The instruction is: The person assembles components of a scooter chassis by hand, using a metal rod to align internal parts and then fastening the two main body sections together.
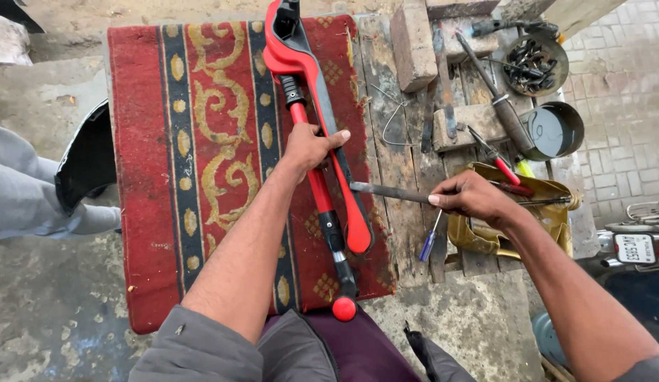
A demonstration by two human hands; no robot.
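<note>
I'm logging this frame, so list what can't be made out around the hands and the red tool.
Head view only:
- Red tool: its top end is cut off by the upper edge; the left hand covers part of the shaft.
- Metal file: its handle end is hidden inside the right hand.
- Small parts in the round tin: too small to identify.
- Brass-coloured container: contents hidden by the right hand and forearm.

We see a worn wooden bench on bare ground, its left part covered by a red patterned rug. On the rug, centre frame, lies a long red and black tool. At upper right a brick, a wood block, two round metal bowls and a blue-handled screwdriver lie on the planks.
</note>
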